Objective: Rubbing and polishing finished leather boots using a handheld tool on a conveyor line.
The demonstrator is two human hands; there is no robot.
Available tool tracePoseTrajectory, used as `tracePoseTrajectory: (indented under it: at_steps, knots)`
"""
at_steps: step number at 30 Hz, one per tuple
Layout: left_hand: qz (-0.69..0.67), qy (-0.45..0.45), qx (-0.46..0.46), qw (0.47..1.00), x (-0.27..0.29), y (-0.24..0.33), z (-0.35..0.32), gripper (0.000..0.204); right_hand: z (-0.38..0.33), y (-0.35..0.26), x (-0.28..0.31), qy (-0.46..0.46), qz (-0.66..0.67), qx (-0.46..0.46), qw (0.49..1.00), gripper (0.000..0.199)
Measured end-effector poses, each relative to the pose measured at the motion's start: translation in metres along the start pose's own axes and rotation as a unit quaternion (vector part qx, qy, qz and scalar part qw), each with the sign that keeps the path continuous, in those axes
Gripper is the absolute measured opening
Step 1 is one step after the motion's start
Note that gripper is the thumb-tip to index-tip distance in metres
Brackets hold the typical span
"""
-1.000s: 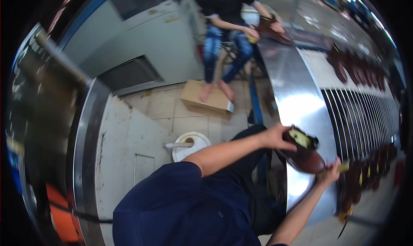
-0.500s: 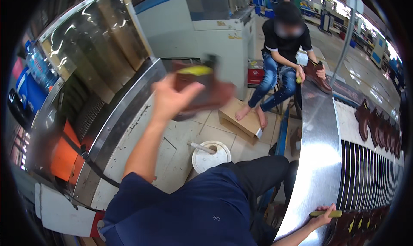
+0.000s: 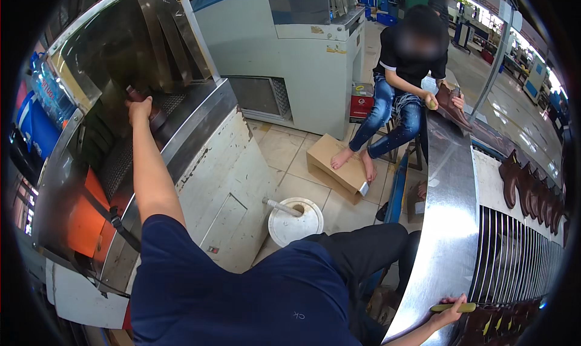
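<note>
On the left, my left arm reaches into the bay of a machine with clear hanging strips. There my left hand [image 3: 140,108] is closed on a dark brown boot [image 3: 158,118], partly hidden by the hand, above the dark perforated bed [image 3: 115,173]. Far to the right, my right hand [image 3: 449,314] rests at the edge of the shiny metal ledge [image 3: 448,225]. Its fingers wrap round a slim olive-yellow bar [image 3: 465,308], whose kind I cannot make out. Brown boots [image 3: 505,328] with yellow showing stand close beside that hand.
A co-worker [image 3: 417,61] sits across the ledge, handling a brown boot [image 3: 451,107] and a yellowish piece. Their bare feet rest on a cardboard box [image 3: 336,164]. A white lidded bucket [image 3: 295,228] stands between the machine and my legs. More boots [image 3: 514,176] line the wire conveyor [image 3: 514,255].
My left hand has carried the boot leftward, from over the floor into the machine's bay. My right hand stays near the ledge with the olive-yellow bar.
</note>
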State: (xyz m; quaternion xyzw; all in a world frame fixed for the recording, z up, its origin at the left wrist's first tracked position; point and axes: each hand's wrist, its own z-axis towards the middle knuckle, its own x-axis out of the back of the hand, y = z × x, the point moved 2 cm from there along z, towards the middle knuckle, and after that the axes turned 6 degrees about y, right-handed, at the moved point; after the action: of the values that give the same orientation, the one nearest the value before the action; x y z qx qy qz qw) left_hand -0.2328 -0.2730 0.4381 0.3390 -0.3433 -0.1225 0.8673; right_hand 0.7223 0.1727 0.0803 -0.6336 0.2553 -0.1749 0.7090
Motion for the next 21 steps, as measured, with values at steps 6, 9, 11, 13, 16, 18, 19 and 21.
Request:
tracePoseTrajectory:
  at_steps: [6, 9, 11, 13, 16, 18, 19, 21]
  knots:
    - [0.045, 0.06, -0.257, 0.963, -0.05, 0.036, 0.081, 0.078, -0.01, 0.031, 0.004, 0.032, 0.072, -0.019, 0.997, 0.028]
    - [-0.057, -0.024, -0.312, 0.948, -0.19, 0.161, -0.099, 0.076, -0.01, 0.015, -0.012, 0.061, 0.098, -0.032, 0.993, 0.028]
    - [-0.126, -0.026, -0.368, 0.921, -0.211, 0.255, -0.188, 0.073, -0.004, 0.015, -0.008, 0.029, 0.096, -0.011, 0.995, 0.028]
    - [-0.193, -0.028, -0.428, 0.882, -0.21, 0.334, -0.284, 0.071, -0.01, -0.004, 0.007, 0.052, 0.089, -0.001, 0.995, 0.026]
    - [-0.304, -0.029, -0.492, 0.815, -0.192, 0.418, -0.427, 0.067, -0.005, -0.001, -0.01, 0.095, 0.16, -0.036, 0.982, 0.021]
    - [-0.373, -0.053, -0.52, 0.767, -0.174, 0.429, -0.53, 0.064, -0.005, 0.002, -0.027, 0.059, 0.164, -0.06, 0.983, 0.019]
    - [-0.406, -0.06, -0.526, 0.745, -0.162, 0.43, -0.568, 0.063, -0.003, 0.003, -0.028, 0.054, 0.13, -0.069, 0.988, 0.02]
    - [-0.448, -0.054, -0.527, 0.72, -0.149, 0.414, -0.598, 0.06, -0.017, -0.011, -0.03, 0.066, 0.085, -0.082, 0.991, 0.023]
